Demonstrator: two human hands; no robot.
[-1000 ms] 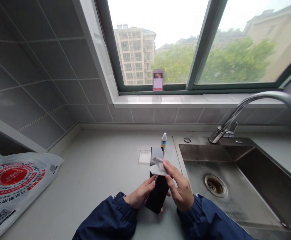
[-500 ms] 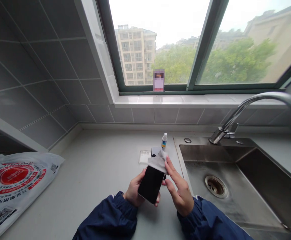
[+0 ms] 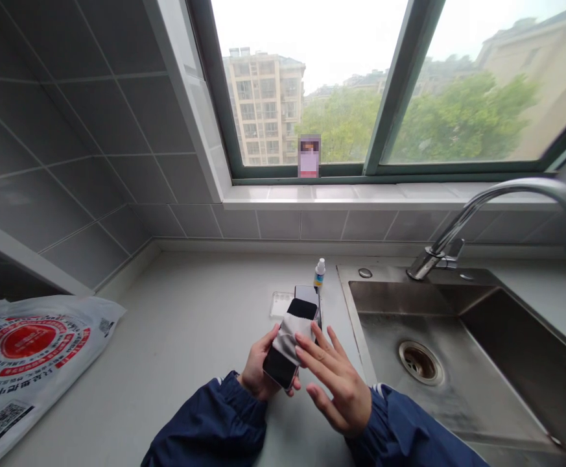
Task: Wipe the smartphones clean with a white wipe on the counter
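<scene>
A black-screened smartphone [image 3: 283,366] lies tilted in my left hand [image 3: 258,371], which is closed around its edges with the screen facing up. Across the middle of that screen is a light grey cleaning cloth [image 3: 290,331], creased and draped toward the right edge. The fingertips of my right hand [image 3: 338,376] rest on the cloth, with the fingers stretched out and the thumb apart. Just beyond the held phone, a second phone [image 3: 307,293] lies on the counter, partly covered by it. A clear phone case [image 3: 279,305] is beside it on the left.
A small white-capped bottle [image 3: 319,272] stands behind the phones. To the right are a steel sink [image 3: 487,383] and a chrome faucet [image 3: 462,224]. A printed plastic bag [image 3: 34,363] rests on the counter [image 3: 180,337] at the left, with a window [image 3: 306,97] ahead.
My right hand has moved down and left, bringing the cloth from the phone's top end onto the middle of its screen. The held phone has shifted slightly, exposing its upper end.
</scene>
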